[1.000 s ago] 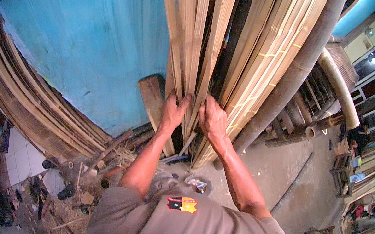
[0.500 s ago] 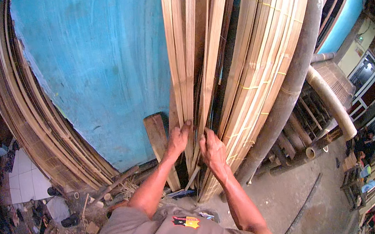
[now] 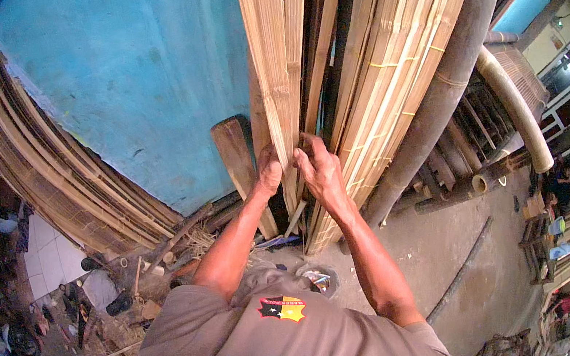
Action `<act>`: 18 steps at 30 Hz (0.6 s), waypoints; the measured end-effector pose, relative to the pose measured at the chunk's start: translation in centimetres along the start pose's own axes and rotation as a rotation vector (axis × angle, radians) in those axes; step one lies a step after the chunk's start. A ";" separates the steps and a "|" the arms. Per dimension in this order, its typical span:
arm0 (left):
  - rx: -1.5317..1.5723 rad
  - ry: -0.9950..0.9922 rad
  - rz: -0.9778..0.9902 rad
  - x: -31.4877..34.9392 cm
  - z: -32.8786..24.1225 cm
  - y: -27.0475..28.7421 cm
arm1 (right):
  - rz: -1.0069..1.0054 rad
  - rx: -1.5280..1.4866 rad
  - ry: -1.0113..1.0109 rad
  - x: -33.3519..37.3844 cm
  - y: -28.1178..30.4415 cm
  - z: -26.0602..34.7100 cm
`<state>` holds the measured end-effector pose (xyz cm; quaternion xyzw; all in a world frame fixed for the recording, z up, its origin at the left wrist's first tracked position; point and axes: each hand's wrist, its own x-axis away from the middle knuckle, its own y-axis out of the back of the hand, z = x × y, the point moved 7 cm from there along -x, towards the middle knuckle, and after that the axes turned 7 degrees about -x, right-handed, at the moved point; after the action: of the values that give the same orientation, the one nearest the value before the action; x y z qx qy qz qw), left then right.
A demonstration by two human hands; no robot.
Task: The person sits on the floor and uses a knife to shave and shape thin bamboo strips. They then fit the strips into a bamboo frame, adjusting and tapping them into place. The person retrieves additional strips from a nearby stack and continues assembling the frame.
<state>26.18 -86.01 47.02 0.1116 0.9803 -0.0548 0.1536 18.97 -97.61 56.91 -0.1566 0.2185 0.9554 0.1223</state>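
A bundle of long, pale bamboo slats stands upright before me, its upper ends beyond the top of the picture. My left hand is closed round its left side, the thumb against the front. On the other side my right hand has its fingers bent in and closed at the slats' edge. A thinner group of slats leans just right of the bundle. Beyond it stands a thick roll of bamboo slats tied with yellow cord, close to my right forearm.
A thick bamboo pole slants along the roll's right side. The blue wall rises behind, with a short wooden board against it. More slat rolls lean at left. A bucket and a thin pole are on the floor.
The slats have come together from separate fanned groups into one bundle between my hands. The view has shifted, so the hands and surroundings sit higher in the picture.
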 end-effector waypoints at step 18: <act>-0.198 0.093 -0.101 0.2 -2.7 1.5 | -0.001 0.172 0.040 -1.7 1.2 1.7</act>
<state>25.60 -84.12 49.44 0.0485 0.9914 0.0399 0.1152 19.79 -98.13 59.43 -0.1646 0.3020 0.9298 0.1313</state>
